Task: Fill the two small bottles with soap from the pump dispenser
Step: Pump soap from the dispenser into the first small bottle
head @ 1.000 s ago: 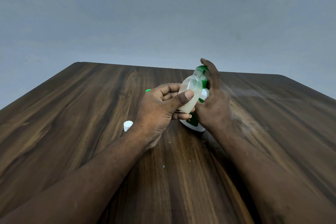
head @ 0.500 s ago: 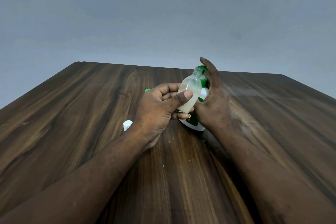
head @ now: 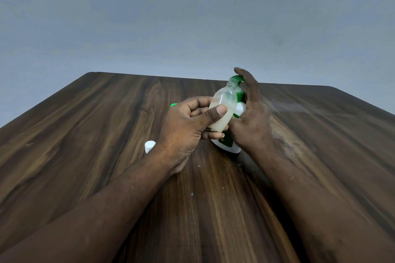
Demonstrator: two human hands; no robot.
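Observation:
My left hand (head: 186,126) grips a small translucent bottle (head: 223,107), tilted, with pale soap in its lower part. The bottle's open neck sits right under the green nozzle of the pump dispenser (head: 227,142), a white bottle with a green label and green pump head standing on the table. My right hand (head: 252,121) wraps the dispenser from the right, its forefinger resting on top of the pump head. Most of the dispenser is hidden behind both hands.
A small white cap (head: 149,146) lies on the dark wooden table (head: 85,134) just left of my left wrist. A bit of something green (head: 173,105) peeks out behind my left hand. A grey wall stands beyond the table's far edge.
Almost nothing differs. My right forefinger has lifted very slightly on the pump head; the small bottle stays at the nozzle.

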